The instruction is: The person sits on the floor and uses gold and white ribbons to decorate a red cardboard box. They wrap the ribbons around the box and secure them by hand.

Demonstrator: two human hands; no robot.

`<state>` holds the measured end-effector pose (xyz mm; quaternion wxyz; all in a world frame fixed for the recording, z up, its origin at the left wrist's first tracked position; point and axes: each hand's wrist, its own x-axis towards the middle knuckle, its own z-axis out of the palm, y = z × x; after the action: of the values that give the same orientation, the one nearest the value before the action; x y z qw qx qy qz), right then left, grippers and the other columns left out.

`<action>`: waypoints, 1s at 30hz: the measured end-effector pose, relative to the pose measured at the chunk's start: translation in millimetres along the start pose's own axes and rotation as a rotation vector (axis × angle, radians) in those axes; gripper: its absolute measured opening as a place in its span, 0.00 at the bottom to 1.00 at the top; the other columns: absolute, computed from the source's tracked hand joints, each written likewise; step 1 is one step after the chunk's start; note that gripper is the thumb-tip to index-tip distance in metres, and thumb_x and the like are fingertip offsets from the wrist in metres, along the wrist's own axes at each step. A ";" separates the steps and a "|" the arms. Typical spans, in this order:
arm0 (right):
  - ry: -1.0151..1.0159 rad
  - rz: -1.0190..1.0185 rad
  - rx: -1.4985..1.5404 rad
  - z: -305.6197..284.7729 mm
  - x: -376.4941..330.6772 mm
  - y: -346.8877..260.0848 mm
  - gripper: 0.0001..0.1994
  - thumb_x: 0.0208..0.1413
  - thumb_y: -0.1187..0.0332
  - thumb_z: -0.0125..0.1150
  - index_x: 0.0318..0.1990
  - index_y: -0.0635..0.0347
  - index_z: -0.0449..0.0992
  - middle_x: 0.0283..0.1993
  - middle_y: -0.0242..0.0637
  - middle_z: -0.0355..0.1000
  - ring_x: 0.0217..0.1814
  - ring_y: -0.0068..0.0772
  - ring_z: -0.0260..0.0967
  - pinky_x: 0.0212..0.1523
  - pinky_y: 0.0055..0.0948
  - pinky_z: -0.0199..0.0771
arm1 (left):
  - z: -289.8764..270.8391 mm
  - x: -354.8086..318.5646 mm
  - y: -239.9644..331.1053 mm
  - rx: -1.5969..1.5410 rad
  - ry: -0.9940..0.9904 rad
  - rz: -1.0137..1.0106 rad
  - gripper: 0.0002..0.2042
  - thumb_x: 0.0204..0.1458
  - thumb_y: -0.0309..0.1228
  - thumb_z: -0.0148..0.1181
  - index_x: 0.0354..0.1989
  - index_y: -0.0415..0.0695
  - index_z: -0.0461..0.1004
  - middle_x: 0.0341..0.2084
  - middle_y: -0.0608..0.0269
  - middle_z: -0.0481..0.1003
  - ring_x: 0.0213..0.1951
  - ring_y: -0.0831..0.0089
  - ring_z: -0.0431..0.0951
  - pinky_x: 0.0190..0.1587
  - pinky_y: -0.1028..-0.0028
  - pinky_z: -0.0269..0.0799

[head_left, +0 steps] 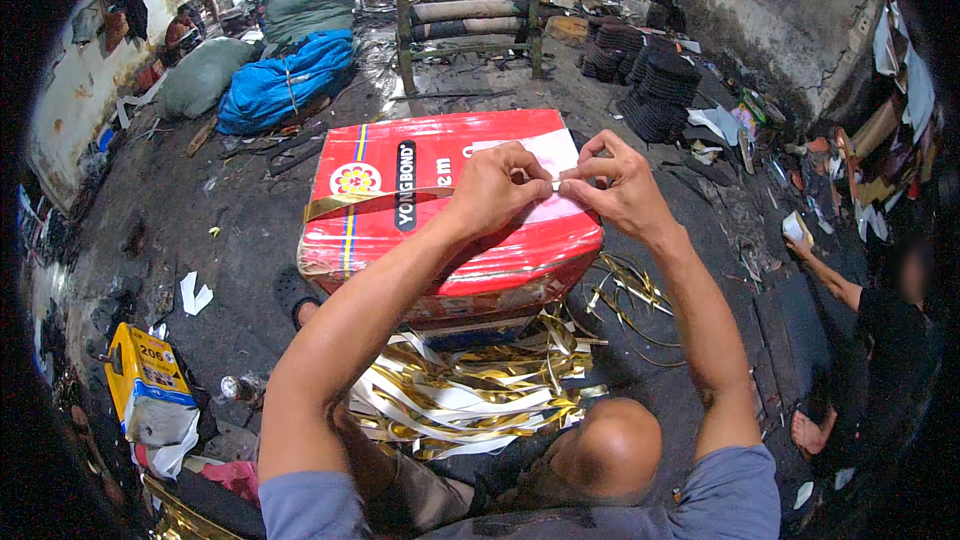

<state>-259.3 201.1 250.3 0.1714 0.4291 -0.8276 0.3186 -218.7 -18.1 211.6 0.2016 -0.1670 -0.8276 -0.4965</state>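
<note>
A red carton (450,270) wrapped in clear tape stands before me, with a pale pinkish-white sheet (550,148) on its top. Across the carton's top lies a narrow gold strip (375,198), running from the left edge to beneath my left hand (500,185). My left hand is closed in a pinch over the sheet. Opposite it, fingertips nearly touching, my right hand (618,185) pinches too. A small white bit, apparently the strip's pale end, shows between the fingertips. Below the carton, between my legs, hangs a heap of gold and white strips (450,395).
Looped gold strips (635,305) lie right of the carton. A yellow and blue box (150,380) is at lower left. Another person (880,330) sits at right, holding a pale piece. Farther off are a blue bundle (285,80), a rack with rolls (468,20) and stacked black pieces (660,85).
</note>
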 end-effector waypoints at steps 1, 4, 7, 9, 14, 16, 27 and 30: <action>0.019 0.083 0.034 3.2 -0.4 -0.2 0.08 0.51 0.67 0.74 0.37 0.58 0.87 0.39 0.35 0.72 0.39 0.31 0.73 0.40 0.30 0.74 | 0.4 -0.1 0.0 -0.010 0.012 -0.003 0.05 0.50 0.27 0.69 0.31 0.38 0.83 0.29 0.56 0.80 0.32 0.71 0.80 0.36 0.70 0.75; 0.061 0.299 0.153 15.9 -2.2 -2.6 0.08 0.51 0.66 0.72 0.36 0.58 0.87 0.37 0.37 0.74 0.38 0.31 0.75 0.39 0.32 0.75 | -1.6 0.5 -0.1 -0.025 -0.006 -0.082 0.06 0.51 0.28 0.67 0.31 0.38 0.83 0.26 0.58 0.80 0.29 0.75 0.77 0.31 0.71 0.73; 0.076 0.467 0.409 29.5 -6.3 11.3 0.05 0.52 0.71 0.70 0.36 0.59 0.85 0.34 0.33 0.75 0.34 0.23 0.72 0.35 0.26 0.72 | -0.8 4.9 2.2 0.016 -0.020 -0.136 0.08 0.48 0.33 0.70 0.31 0.42 0.86 0.29 0.54 0.84 0.32 0.64 0.85 0.39 0.66 0.79; 0.099 0.594 0.746 36.7 -4.1 20.0 0.03 0.52 0.76 0.69 0.35 0.61 0.83 0.32 0.29 0.75 0.31 0.17 0.70 0.33 0.21 0.70 | -1.7 11.7 3.3 0.069 -0.043 -0.135 0.08 0.47 0.32 0.68 0.30 0.42 0.85 0.27 0.53 0.84 0.31 0.62 0.85 0.38 0.64 0.80; 0.124 0.544 0.446 45.3 1.5 17.4 0.05 0.55 0.71 0.68 0.36 0.60 0.79 0.29 0.24 0.72 0.27 0.15 0.66 0.25 0.22 0.64 | -11.2 26.1 -2.2 0.191 -0.131 0.051 0.08 0.46 0.31 0.67 0.30 0.41 0.85 0.26 0.51 0.83 0.30 0.61 0.85 0.38 0.64 0.80; 0.234 0.552 0.567 47.3 -2.2 15.8 0.08 0.57 0.66 0.70 0.35 0.59 0.78 0.28 0.25 0.71 0.26 0.15 0.65 0.25 0.22 0.63 | -10.0 25.2 -4.7 0.161 -0.132 0.095 0.07 0.47 0.30 0.66 0.31 0.39 0.85 0.27 0.51 0.83 0.29 0.62 0.84 0.37 0.65 0.80; 0.190 0.568 0.722 44.4 -18.4 22.0 0.12 0.66 0.65 0.61 0.30 0.56 0.72 0.26 0.22 0.66 0.23 0.12 0.57 0.24 0.21 0.56 | 22.0 10.6 5.7 -0.056 0.032 0.070 0.05 0.51 0.27 0.66 0.29 0.37 0.83 0.24 0.59 0.79 0.28 0.73 0.77 0.32 0.70 0.72; 0.219 0.840 1.217 37.2 -19.1 5.7 0.10 0.67 0.65 0.60 0.31 0.50 0.69 0.21 0.19 0.62 0.13 0.11 0.49 0.09 0.19 0.43 | 22.9 17.0 2.4 -0.061 0.021 0.106 0.05 0.51 0.26 0.66 0.29 0.37 0.83 0.24 0.59 0.79 0.29 0.75 0.78 0.33 0.72 0.73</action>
<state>-253.4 190.0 210.1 -0.1511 0.0615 -0.5774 0.8000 -236.1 4.6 212.2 0.2314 -0.2115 -0.7998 -0.5119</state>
